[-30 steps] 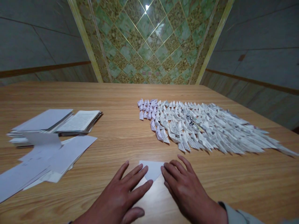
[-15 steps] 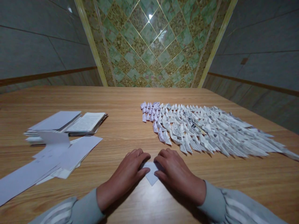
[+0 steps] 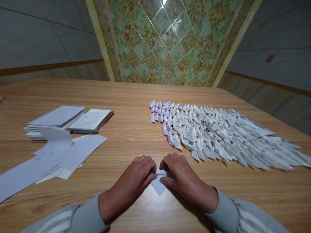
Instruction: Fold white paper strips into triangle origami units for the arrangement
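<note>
A small folded piece of white paper (image 3: 159, 188) lies on the table close to me, its pointed corner toward me. My left hand (image 3: 136, 174) pinches its left side between thumb and fingers. On the right side, my right hand (image 3: 182, 178) grips it the same way. Between the two thumbs a narrow fold shows along the paper's far edge. Both hands cover the paper's outer corners. Beyond my right hand stand many small folded paper boats (image 3: 206, 132) in packed rows, lilac ones at the left end and printed ones to the right.
To the left lie loose white sheets (image 3: 80, 149), some overlapping. Behind them are a stack of blank paper (image 3: 58, 116) and a stack of printed pages (image 3: 91, 119). All rest on a wooden table (image 3: 128, 94) that reaches back toward a tiled wall (image 3: 160, 42).
The far edge of the paper between my hands now shows a raised fold. My fingers have curled in slightly. The view has tilted a little downward.
</note>
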Demonstrator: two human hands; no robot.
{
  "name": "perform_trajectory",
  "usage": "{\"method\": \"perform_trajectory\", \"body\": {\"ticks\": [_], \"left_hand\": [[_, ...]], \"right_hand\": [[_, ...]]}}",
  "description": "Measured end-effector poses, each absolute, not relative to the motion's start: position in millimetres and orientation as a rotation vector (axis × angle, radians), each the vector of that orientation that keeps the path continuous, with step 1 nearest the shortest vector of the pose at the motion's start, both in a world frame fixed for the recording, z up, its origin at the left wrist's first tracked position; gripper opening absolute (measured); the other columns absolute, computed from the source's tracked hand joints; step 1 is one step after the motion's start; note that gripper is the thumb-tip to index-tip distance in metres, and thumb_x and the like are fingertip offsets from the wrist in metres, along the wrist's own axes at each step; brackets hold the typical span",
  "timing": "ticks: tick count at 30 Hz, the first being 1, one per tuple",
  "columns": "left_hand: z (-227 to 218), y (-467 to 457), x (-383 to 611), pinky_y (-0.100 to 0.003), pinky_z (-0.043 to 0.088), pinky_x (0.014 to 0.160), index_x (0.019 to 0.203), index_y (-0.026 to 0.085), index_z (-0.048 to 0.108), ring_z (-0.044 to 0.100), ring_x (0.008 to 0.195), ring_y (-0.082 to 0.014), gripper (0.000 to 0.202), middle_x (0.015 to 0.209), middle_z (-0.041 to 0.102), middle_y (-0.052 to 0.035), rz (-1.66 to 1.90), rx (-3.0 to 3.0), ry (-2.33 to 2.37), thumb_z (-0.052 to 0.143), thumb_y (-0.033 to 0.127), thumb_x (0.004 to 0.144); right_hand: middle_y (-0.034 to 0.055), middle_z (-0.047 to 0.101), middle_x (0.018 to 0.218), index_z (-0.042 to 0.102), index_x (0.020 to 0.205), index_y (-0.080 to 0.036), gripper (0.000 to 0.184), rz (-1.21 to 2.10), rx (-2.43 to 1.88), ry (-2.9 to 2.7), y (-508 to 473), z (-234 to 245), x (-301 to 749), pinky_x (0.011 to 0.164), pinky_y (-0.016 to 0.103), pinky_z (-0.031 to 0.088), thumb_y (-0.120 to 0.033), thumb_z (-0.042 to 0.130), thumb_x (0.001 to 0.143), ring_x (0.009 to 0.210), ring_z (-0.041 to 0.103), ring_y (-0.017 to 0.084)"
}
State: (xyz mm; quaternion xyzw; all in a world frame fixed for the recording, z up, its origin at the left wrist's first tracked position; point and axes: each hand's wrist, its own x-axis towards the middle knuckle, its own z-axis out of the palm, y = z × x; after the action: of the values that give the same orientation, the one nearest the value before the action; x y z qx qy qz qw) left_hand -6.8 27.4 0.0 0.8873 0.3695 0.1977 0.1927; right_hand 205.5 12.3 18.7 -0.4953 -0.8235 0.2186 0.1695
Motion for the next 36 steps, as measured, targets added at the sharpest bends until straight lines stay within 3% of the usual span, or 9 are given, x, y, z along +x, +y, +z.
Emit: {"method": "perform_trajectory", "body": {"ticks": [5, 10, 15, 22, 29, 36], "left_hand": [[3.0, 25.5, -6.8, -0.031, 0.038, 0.068, 0.087, 0.020, 0.053, 0.053, 0.074, -0.0205, 0.021, 0.079, 0.060, -0.0017, 0.768, 2.585, 0.933, 0.047, 0.028, 0.105], [9.3, 21.6, -6.2, -0.032, 0.035, 0.069, 0.098, 0.019, 0.056, 0.051, 0.076, -0.0203, 0.010, 0.084, 0.061, -0.0024, 0.970, 2.651, 0.915, 0.049, 0.022, 0.104], [1.6, 20.9, -3.9, -0.033, 0.035, 0.067, 0.086, 0.018, 0.058, 0.050, 0.075, -0.0220, 0.021, 0.081, 0.060, -0.0040, 0.732, 2.794, 1.011, 0.047, 0.018, 0.104], [-4.1, 22.8, -4.1, -0.035, 0.039, 0.070, 0.085, 0.019, 0.061, 0.054, 0.081, -0.0238, 0.011, 0.088, 0.063, -0.0047, 0.526, 2.715, 1.109, 0.064, 0.022, 0.096], [0.4, 21.8, -4.2, -0.036, 0.041, 0.074, 0.088, 0.018, 0.064, 0.055, 0.084, -0.0241, 0.012, 0.090, 0.063, -0.0054, 0.529, 2.617, 1.158, 0.059, 0.022, 0.099], [1.8, 21.8, -4.5, -0.037, 0.043, 0.075, 0.087, 0.019, 0.064, 0.055, 0.085, -0.0235, 0.016, 0.089, 0.061, -0.0049, 0.579, 2.539, 1.213, 0.056, 0.022, 0.100]], "right_hand": [[-0.0005, 0.065, 0.084, 0.067, 0.082, -0.018, 0.017, 0.608, -1.357, -2.298, 15.0, 17.6, 205.1, 0.082, 0.034, 0.034, -0.017, 0.084, 0.079, 0.085, 0.057, 0.020], [0.0012, 0.063, 0.081, 0.063, 0.080, -0.017, 0.014, 0.134, -1.132, -2.292, 21.0, 19.5, 204.9, 0.085, 0.035, 0.033, -0.012, 0.073, 0.088, 0.083, 0.052, 0.020], [0.0023, 0.064, 0.080, 0.062, 0.080, -0.018, 0.015, -0.104, -1.048, -2.462, 21.7, 13.1, 204.2, 0.091, 0.038, 0.032, -0.014, 0.068, 0.093, 0.081, 0.050, 0.020], [-0.0004, 0.066, 0.080, 0.068, 0.080, -0.020, 0.014, 0.181, -1.127, -2.609, 18.6, 24.0, 212.4, 0.092, 0.038, 0.031, -0.020, 0.070, 0.093, 0.084, 0.053, 0.018], [0.0005, 0.068, 0.080, 0.071, 0.079, -0.020, 0.013, 0.489, -1.208, -2.530, 18.5, 30.5, 224.3, 0.084, 0.035, 0.033, -0.023, 0.074, 0.091, 0.084, 0.055, 0.019], [0.0023, 0.066, 0.078, 0.068, 0.077, -0.017, 0.017, 0.486, -1.317, -2.399, 20.9, 21.4, 218.8, 0.079, 0.034, 0.033, -0.019, 0.068, 0.094, 0.081, 0.054, 0.020]]}}
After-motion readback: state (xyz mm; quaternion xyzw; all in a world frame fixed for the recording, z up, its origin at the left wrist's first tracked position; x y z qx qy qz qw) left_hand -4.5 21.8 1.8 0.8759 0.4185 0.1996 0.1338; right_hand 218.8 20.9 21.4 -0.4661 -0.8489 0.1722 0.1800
